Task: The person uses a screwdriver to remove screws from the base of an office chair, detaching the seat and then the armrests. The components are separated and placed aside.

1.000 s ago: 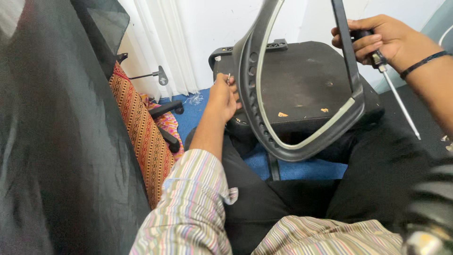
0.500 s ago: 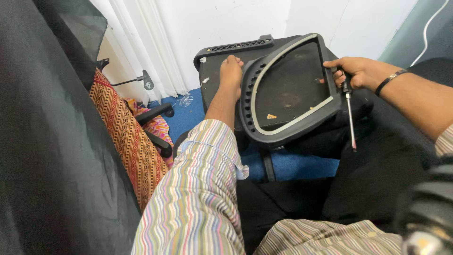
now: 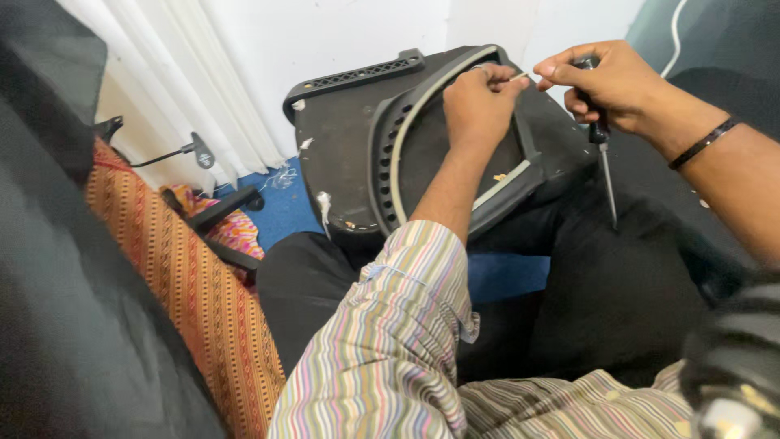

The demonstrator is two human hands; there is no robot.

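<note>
A black curved plastic chair frame (image 3: 388,162) with a pale inner strip lies on an upturned black chair seat (image 3: 337,134) in front of my knees. My left hand (image 3: 478,102) rests on the frame's far edge, its fingers closed on a small thin pale piece at about the frame's top. My right hand (image 3: 605,81) meets that piece with its fingertips and also grips a screwdriver (image 3: 605,167) by its black handle, the metal shaft pointing down over my lap.
An orange patterned cushion (image 3: 175,284) and a black chair armrest (image 3: 215,211) lie at the left on blue carpet (image 3: 280,207). White curtains (image 3: 162,89) and a white wall stand behind. Dark fabric fills the left edge.
The frame came down from upright onto the seat. My left hand moved from the frame's left side to its far edge. My right hand, with the screwdriver, rose to meet it.
</note>
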